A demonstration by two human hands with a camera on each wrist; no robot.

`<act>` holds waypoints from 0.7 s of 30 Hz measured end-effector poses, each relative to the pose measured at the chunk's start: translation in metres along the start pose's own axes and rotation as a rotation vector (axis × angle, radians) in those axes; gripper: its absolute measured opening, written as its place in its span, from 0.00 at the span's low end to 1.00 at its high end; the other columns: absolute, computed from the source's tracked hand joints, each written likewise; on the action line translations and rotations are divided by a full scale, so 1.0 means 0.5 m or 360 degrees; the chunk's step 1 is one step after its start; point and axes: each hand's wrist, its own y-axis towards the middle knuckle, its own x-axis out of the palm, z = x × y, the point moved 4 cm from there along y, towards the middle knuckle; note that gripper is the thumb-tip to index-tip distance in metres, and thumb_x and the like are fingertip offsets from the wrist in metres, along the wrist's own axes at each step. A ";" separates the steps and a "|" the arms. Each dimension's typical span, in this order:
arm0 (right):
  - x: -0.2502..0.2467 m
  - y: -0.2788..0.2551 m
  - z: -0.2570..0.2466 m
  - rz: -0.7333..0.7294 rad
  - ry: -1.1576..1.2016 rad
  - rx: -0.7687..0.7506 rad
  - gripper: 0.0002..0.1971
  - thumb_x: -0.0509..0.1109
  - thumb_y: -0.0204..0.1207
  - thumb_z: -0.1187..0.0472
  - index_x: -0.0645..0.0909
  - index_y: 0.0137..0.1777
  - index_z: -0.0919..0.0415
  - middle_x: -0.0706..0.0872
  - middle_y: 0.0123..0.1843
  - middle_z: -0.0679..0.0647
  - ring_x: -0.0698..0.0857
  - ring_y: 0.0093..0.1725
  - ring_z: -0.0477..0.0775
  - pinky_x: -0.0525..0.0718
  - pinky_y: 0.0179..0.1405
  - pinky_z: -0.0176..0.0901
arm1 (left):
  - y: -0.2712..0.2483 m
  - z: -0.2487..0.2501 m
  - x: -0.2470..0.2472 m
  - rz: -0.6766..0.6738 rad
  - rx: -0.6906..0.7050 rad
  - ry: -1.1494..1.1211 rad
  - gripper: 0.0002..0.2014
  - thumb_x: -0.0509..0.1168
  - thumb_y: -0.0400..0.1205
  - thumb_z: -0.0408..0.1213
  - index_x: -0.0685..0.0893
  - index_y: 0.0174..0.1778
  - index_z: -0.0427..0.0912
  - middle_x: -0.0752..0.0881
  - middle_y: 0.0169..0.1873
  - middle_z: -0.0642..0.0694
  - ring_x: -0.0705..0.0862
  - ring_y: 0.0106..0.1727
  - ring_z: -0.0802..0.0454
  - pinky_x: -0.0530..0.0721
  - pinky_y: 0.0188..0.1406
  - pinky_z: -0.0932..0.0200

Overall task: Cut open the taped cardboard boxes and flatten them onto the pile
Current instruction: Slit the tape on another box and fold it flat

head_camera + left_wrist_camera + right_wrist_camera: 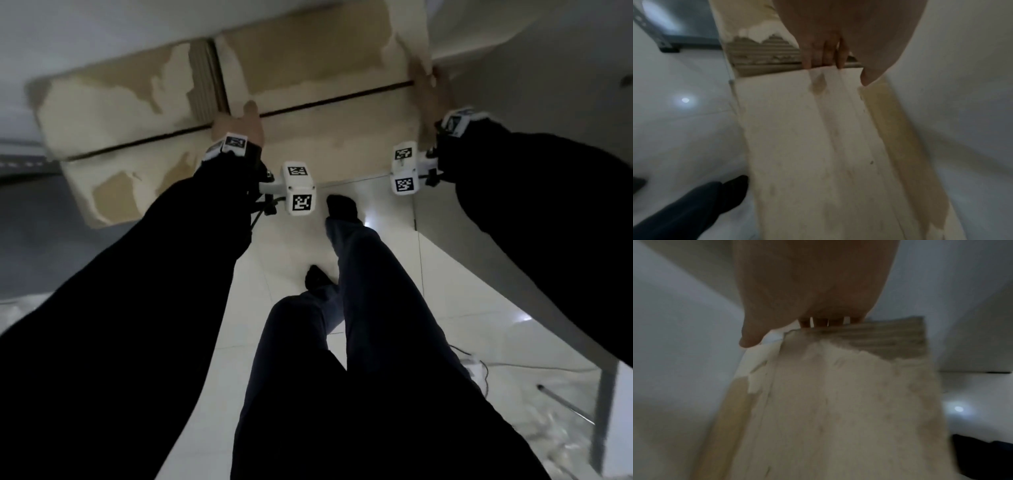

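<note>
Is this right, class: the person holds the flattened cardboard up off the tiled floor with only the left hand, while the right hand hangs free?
Not quite. Both hands grip it: the left hand holds the cardboard near its middle fold and the right hand grips its far edge, as the head view shows. The right wrist view confirms fingers curled over the edge. It is indeed off the tiled floor.

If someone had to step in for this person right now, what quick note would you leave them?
Left hand: grips the near edge of the flattened box, fingers curled over it.
Right hand: grips the same box at its right end.
The box is held up off the tiled floor, its panels spread open.
Done: this box looks cut open and flattened.
Left: lay it on the pile, which is not in view.
</note>
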 end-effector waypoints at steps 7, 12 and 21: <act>0.000 0.002 0.008 -0.0052 -0.0101 -0.0060 0.26 0.55 0.83 0.41 0.73 0.74 0.55 0.78 0.73 0.55 0.75 0.73 0.56 0.70 0.60 0.31 | 0.018 0.031 0.022 -0.0115 -0.0027 0.0097 0.28 0.59 0.83 0.52 0.69 0.74 0.36 0.79 0.63 0.45 0.79 0.63 0.41 0.72 0.55 0.57; -0.060 -0.050 0.018 0.0112 -0.0062 -0.0093 0.29 0.55 0.84 0.43 0.67 0.78 0.61 0.71 0.78 0.59 0.69 0.77 0.57 0.62 0.74 0.38 | -0.039 0.032 0.002 -0.0098 0.0217 -0.0116 0.23 0.63 0.83 0.44 0.72 0.70 0.36 0.81 0.65 0.38 0.81 0.63 0.39 0.77 0.57 0.54; -0.156 -0.267 0.032 0.0146 0.0055 -0.0127 0.34 0.55 0.81 0.38 0.74 0.70 0.69 0.79 0.69 0.65 0.78 0.69 0.63 0.75 0.66 0.46 | -0.235 -0.043 -0.156 0.0081 0.0733 -0.0444 0.18 0.67 0.80 0.50 0.82 0.55 0.38 0.85 0.51 0.38 0.83 0.52 0.39 0.80 0.50 0.50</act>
